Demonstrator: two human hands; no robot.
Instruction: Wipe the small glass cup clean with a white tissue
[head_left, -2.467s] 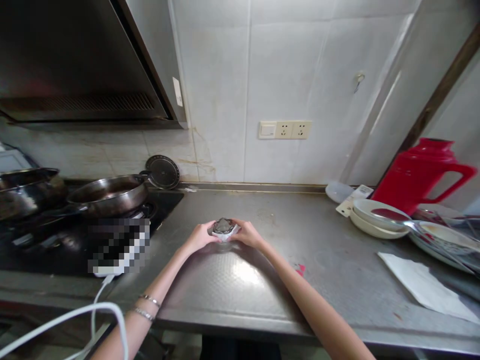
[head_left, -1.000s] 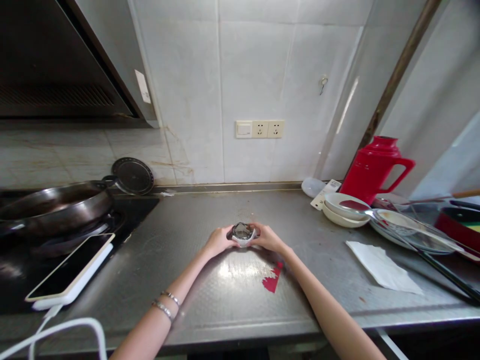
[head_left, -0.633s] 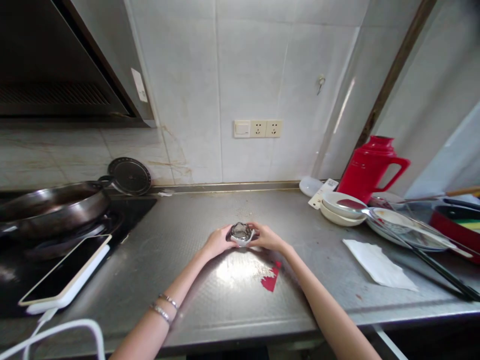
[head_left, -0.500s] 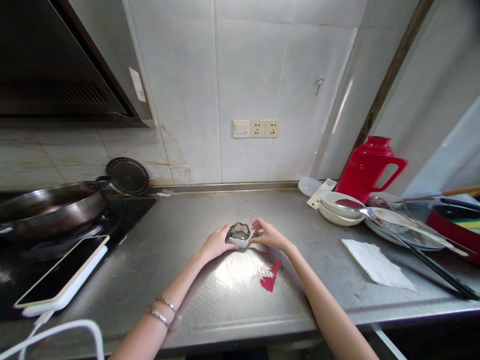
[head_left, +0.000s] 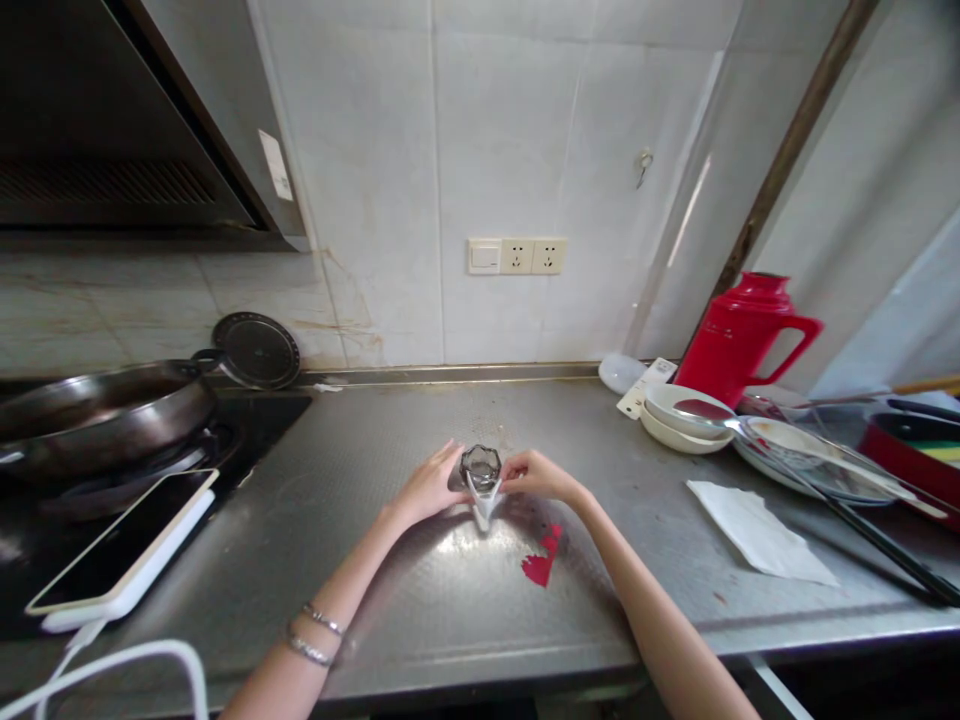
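Observation:
A smoky, faceted glass cup (head_left: 481, 466) stands on the steel counter between my hands. In front of it a white strip (head_left: 484, 508), which looks like paper or tissue, is bent to a point toward me. My left hand (head_left: 433, 484) is closed at the cup's left side, its fingertips at the left end of the strip. On the other side, my right hand (head_left: 536, 474) pinches the strip's right end close to the cup. Whether the fingers also touch the glass is hard to make out. Nearer me lies a torn red scrap (head_left: 541, 558).
At left are a pan (head_left: 105, 410) on the stove and a phone (head_left: 124, 540) on a white block with a cable. To the right stand stacked bowls (head_left: 686, 425), a red thermos jug (head_left: 746, 335) and plates with utensils. A white napkin (head_left: 757, 530) lies before them.
The white strip, close around the cup's front before, now sticks out toward me in a point. Both hands stay beside the cup, with the fingers slightly shifted.

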